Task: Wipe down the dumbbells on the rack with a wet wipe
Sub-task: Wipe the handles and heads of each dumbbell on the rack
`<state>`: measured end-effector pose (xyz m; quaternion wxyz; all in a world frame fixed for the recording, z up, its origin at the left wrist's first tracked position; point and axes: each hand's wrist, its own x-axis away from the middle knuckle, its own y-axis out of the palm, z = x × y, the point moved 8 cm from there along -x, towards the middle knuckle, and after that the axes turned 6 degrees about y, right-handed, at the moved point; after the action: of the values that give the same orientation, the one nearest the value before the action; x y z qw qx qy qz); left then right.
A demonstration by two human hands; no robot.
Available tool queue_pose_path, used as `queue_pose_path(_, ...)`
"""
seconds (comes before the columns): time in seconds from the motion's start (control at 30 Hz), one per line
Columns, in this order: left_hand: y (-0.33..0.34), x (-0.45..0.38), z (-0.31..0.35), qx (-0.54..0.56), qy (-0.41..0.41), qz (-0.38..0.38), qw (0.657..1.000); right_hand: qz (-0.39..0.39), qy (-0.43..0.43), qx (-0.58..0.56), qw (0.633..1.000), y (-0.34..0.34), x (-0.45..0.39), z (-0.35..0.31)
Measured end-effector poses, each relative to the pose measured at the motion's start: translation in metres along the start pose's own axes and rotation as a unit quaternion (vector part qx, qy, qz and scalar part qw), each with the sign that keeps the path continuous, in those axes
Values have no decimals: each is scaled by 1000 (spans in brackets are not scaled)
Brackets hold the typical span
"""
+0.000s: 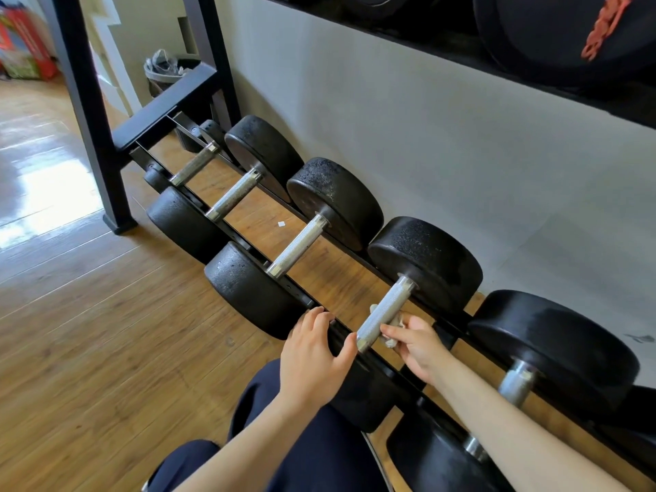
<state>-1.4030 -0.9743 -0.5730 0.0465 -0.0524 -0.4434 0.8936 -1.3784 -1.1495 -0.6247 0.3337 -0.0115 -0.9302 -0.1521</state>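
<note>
Five dumbbells: lined up on the low black rack [227, 227], handles crossing its rails, heads hanging off either side; the row runs away from my hands toward the upper left, with one more past my right forearm.
Dumbbell in hand [422, 264]: fourth along the row, directly in front of both my hands; its knurled steel handle [381, 316] slopes from the far head down toward me.
Wet wipe [390, 337]: crumpled and white, wrapped under the near end of that handle, showing at both sides of the bar.
My right hand [419, 344]: fingers curled, pinching the wipe against the handle from the right side.
My left hand [314, 353]: fingers spread and relaxed, resting on the near head of the same dumbbell, thumb tip touching the handle's end; it grasps nothing.
Neighbouring dumbbell [337, 197]: just beyond my left hand.
Largest dumbbell [553, 342]: beyond my right forearm.
Floor [88, 332]: wood planks, to the left of my left hand and showing beneath the rack.
Paper scrap [281, 224]: small and white, on the floor under the rack, well beyond my hands.
Wall [426, 143]: pale, behind the far heads.
Bin [165, 71]: lined with plastic, far off past the rack's end.
My knees [312, 438]: dark trousers, beneath my forearms.
</note>
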Motion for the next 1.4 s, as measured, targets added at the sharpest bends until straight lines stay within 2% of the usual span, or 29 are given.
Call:
queue_pose_path(0.2, 2, 0, -1, -2, -1, -1, 1000, 53, -28, -109, 992, 0, -13, -11)
queue_pose_path(0.27, 1, 0, -2, -3, 1, 3, 1000, 43, -12, -111, 993, 4, -9, -2)
queue_pose_path(0.4, 1, -1, -1, -4, 6, 10, 1000, 8, 21, -7, 1000, 4, 2, 10)
queue_pose_path(0.5, 1, -1, -3, 1, 1, 13, 1000, 33, 28, 105, 994, -9, 8, 10)
queue_pose_path(0.67, 3, -1, -4, -1, 3, 4, 1000, 18, 25, 131, 991, -22, 20, 5)
queue_pose_path(0.77, 3, -1, -4, 0, 3, 4, 1000, -16, -15, 205, 979, -12, 33, -8)
queue_pose_path(0.9, 1, 0, -2, 0, 4, 9, 1000, -33, -109, 305, 945, 11, 34, -30)
queue_pose_path(0.93, 1, 0, -2, 1, 5, 10, 1000, -29, -133, 350, 927, 18, 31, -34)
queue_pose_path(0.97, 0, 0, -1, 2, 6, 11, 1000, -13, -175, 425, 888, 24, 28, -38)
queue_pose_path(1.0, 0, 0, -1, 1, 6, 11, 1000, 11, -248, 519, 818, 32, 27, -44)
queue_pose_path(1.07, 1, -1, -2, -2, 4, 9, 1000, 33, -416, 636, 650, 51, 31, -44)
queue_pose_path(1.1, 1, -1, -2, -3, 4, 9, 1000, 16, -452, 658, 602, 57, 32, -35)
queue_pose_path(1.2, 0, -1, -1, -6, 5, 16, 1000, -59, -488, 704, 513, 64, 37, -5)
queue_pose_path(1.33, -1, -1, -2, -5, 5, 22, 1000, -96, -512, 751, 405, 45, 39, 2)
queue_pose_path(1.4, 0, 0, -2, -2, 5, 23, 1000, -92, -527, 754, 381, 44, 41, -1)
